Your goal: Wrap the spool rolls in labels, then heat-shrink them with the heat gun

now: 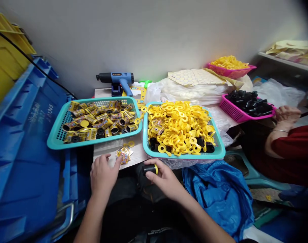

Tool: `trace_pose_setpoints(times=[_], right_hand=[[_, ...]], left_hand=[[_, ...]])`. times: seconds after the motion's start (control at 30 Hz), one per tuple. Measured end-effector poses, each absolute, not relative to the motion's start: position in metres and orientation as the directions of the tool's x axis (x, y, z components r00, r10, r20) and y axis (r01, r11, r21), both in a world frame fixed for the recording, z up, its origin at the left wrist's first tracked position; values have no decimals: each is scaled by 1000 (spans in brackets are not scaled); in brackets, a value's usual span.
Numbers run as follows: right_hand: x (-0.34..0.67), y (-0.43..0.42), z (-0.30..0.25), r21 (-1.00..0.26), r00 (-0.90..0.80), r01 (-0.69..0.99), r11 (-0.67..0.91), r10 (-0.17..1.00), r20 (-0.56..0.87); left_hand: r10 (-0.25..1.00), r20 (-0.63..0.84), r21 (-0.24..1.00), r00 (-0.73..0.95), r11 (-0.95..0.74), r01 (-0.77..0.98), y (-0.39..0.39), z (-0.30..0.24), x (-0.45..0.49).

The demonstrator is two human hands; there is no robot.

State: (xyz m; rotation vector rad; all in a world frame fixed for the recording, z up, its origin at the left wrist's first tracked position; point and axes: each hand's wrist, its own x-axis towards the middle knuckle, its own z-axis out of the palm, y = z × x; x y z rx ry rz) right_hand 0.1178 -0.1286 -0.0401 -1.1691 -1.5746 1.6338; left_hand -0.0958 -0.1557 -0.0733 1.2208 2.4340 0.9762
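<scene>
My right hand (162, 177) is closed round a small black tube with a yellow cap (150, 169), held just below the table's front edge. My left hand (102, 173) reaches to a little stack of yellow printed labels (124, 155) on the table, its fingertips touching them. Beyond the labels stands a teal basket (55, 140) of several tubes wrapped in yellow labels. To its right another teal basket (221, 148) is heaped with yellow ring caps and a few black tubes.
A blue heat gun (120, 80) lies at the back by the wall. Blue crates (22, 152) stand at my left. A pink basket of black tubes (247, 106) sits at right, with another person's hand (286, 114) on it. A blue bag (219, 192) lies below.
</scene>
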Motion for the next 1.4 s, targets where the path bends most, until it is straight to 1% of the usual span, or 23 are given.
trace_pose_setpoints(times=[0.03, 0.07, 0.1, 0.2, 0.27, 0.4, 0.5, 0.57, 0.63, 0.73, 0.9, 0.93, 1.0, 1.1, 1.17, 1.3, 1.33, 1.4], right_hand=[[119, -129, -41, -982, -458, 165, -92, 875, -159], [121, -129, -42, -984, -468, 164, -64, 874, -135], [122, -130, -43, -985, -475, 163, -52, 871, -125], [126, -132, -47, -984, -475, 168, -63, 869, -136], [129, -131, -49, -982, -470, 172, -83, 869, -156], [133, -130, -50, -984, -498, 134, -115, 851, -167], [131, -129, -50, -986, -508, 81, -149, 845, -169], [130, -129, -49, -984, -495, 94, -152, 851, -179], [128, -130, -49, -984, -491, 119, -131, 854, -173], [128, -131, -51, -985, -499, 138, -100, 853, -156], [131, -131, -56, -994, -495, 91, -61, 863, -99], [130, -130, -54, -995, -503, 80, -53, 860, -87], [128, -127, -46, -996, -530, 90, -25, 845, -69], [119, -119, -30, -981, -538, 183, 58, 842, -50], [111, -113, -23, -973, -562, 221, 72, 824, -67], [100, -107, -26, -986, -692, 161, -49, 706, -148], [98, -108, -29, -988, -691, 143, -66, 708, -147], [96, -110, -33, -990, -631, 125, -67, 765, -131]], left_hand=[[780, 0, 596, -626, 502, 626, -149, -78, -100], [786, -64, 563, -614, 537, 628, -145, -82, -103], [789, -102, 562, -606, 548, 620, -142, -86, -105], [765, -131, 606, -631, 566, 560, -141, -89, -111], [751, -131, 637, -647, 564, 525, -144, -87, -116], [749, -74, 708, -658, 505, 494, -147, -85, -125], [754, -113, 761, -647, 484, 431, -146, -85, -127], [759, -155, 788, -632, 481, 384, -144, -85, -127], [761, -183, 797, -622, 486, 360, -141, -85, -127], [769, -189, 793, -611, 487, 367, -137, -83, -127], [751, -84, 797, -655, 445, 408, -140, -72, -128], [753, -82, 805, -653, 436, 402, -144, -66, -125], [804, -148, 850, -576, 401, 341, -153, -54, -118], [904, -277, 920, -327, 347, 180, -170, -32, -101], [930, -296, 934, -217, 329, 137, -179, -22, -92], [950, -274, 947, -152, 294, 129, -187, -15, -85], [952, -269, 950, -148, 287, 119, -187, -15, -84], [954, -256, 958, -154, 272, 91, -186, -18, -80]])
